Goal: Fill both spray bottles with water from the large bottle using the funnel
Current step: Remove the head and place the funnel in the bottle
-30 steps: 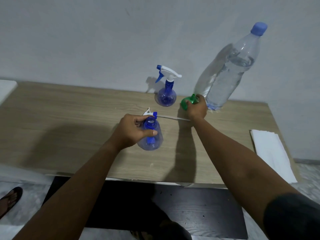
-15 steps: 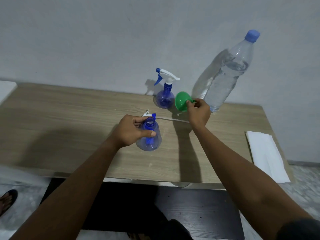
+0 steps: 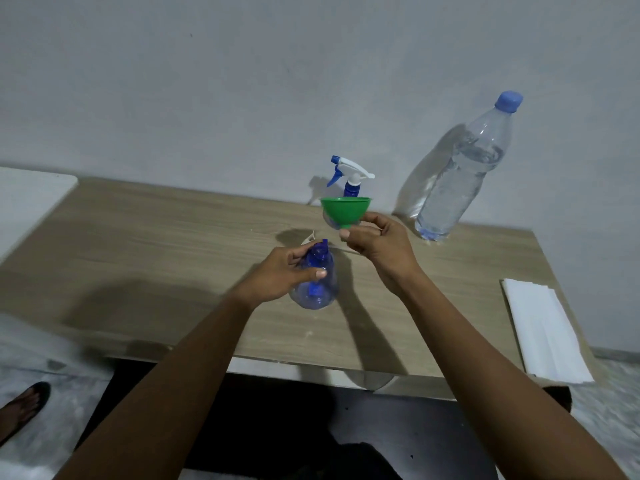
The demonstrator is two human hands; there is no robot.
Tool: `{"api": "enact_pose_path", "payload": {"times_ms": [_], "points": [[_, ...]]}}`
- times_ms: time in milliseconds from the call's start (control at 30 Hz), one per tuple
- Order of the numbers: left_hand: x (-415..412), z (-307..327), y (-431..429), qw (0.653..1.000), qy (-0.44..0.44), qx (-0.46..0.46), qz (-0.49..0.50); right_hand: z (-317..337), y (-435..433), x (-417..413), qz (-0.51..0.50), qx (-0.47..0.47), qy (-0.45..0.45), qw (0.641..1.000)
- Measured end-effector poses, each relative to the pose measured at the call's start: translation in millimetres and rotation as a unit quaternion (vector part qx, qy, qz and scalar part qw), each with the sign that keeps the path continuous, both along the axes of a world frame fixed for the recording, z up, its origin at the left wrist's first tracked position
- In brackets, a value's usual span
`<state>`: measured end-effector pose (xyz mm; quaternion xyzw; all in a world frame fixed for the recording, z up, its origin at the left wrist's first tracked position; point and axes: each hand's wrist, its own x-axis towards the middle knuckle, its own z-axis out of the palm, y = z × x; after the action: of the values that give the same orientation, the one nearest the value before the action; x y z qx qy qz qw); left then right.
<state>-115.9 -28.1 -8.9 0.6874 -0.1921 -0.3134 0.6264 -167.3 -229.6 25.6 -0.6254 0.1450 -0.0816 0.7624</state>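
**Spray bottles, two.** The near spray bottle (image 3: 313, 282), clear blue and round-bodied, is stood near the middle of the worktop (image 3: 138, 244). It is gripped by the left hand (image 3: 282, 271), whose fingers and thumb are curled round its upper body. Its blue neck is seen without a trigger head. A small white piece (image 3: 308, 238) is seen just behind it, mostly hidden. The far spray bottle (image 3: 351, 176) is stood at the rear by the wall (image 3: 207, 98) and is fitted with a white and blue trigger head. Its body is largely hidden by the funnel.

**Funnel, one.** The green funnel (image 3: 345, 210) is held in the air, mouth upward. It is pinched at its spout between the thumb and fingers of the right hand (image 3: 381, 249), above and just behind the near spray bottle.

**Large bottle, one.** The large bottle (image 3: 462, 174), clear plastic with its blue cap on, is stood at the rear right. It is filled with water to about its shoulder and is touched by neither hand.

**Other.** One stack of folded white sheets (image 3: 543, 327) is laid at the right edge of the worktop. One sandalled foot (image 3: 20, 407) is seen at lower left.
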Motion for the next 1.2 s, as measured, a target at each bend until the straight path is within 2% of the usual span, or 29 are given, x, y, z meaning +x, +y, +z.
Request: {"api": "enact_pose_path", "payload": {"times_ms": [200, 467, 700, 1200], "points": [[3, -6, 1, 1.000, 0.020, -0.006, -0.004, 4, 13, 4, 0.041, -0.069, -0.049, 0.996], [3, -9, 0, 0.999, 0.031, -0.030, -0.002, -2, 15, 3, 0.119, -0.151, -0.009, 0.981], [2, -10, 0, 0.998, 0.011, -0.038, 0.039, -6, 12, -2, 0.137, -0.102, -0.009, 0.985], [3, -9, 3, 1.000, -0.018, 0.019, 0.009, -18, 6, -9, 0.127, -0.088, -0.003, 0.988]]}}
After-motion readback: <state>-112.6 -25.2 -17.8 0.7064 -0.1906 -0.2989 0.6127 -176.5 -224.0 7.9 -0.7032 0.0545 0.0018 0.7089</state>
